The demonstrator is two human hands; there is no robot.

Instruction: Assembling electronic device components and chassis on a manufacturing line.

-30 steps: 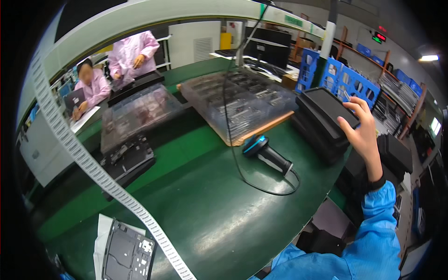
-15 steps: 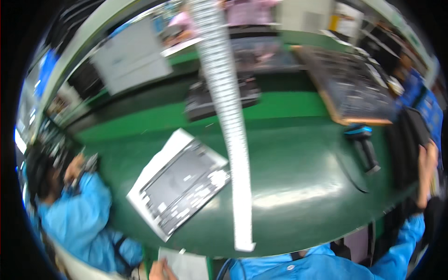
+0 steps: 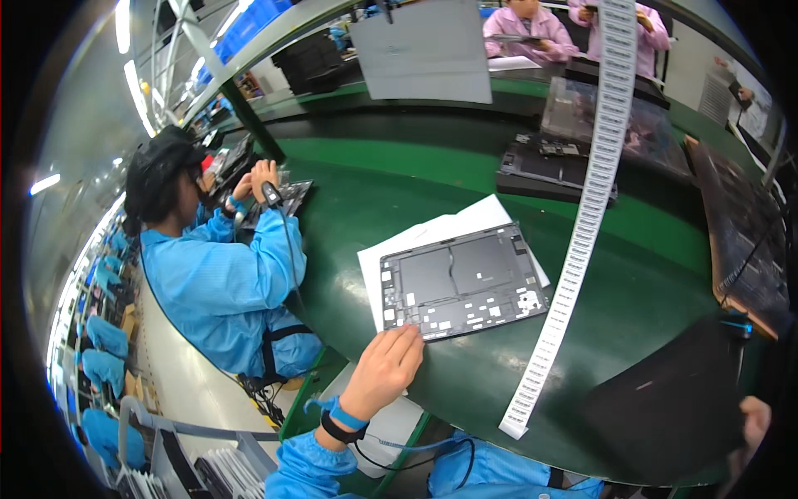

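My left hand (image 3: 386,368) reaches in from the lower edge, its fingertips closed on the near-left edge of a flat dark-grey tablet housing (image 3: 453,270). Several white pads and labels cover that housing, most of them along its near side. A white sheet (image 3: 378,264) lies beneath it on the green table. At the far right my right hand (image 3: 755,422), partly smeared, grips the edge of a large flat black panel (image 3: 665,399), tilted above the table's right end. The kind of panel cannot be made out. A blue wrist strap (image 3: 342,413) sits on my left wrist.
A long strip of printed labels (image 3: 573,266) hangs down over the green table (image 3: 349,208), right of the housing. A black tray with parts (image 3: 540,170) stands behind. A board with dark parts (image 3: 740,224) is at the right. A co-worker in blue (image 3: 224,258) sits at left.
The view has swung left. My left hand has come up from the lower edge to the tablet housing. The black panel, earlier upright at the far right, now leans over the table in my right hand.
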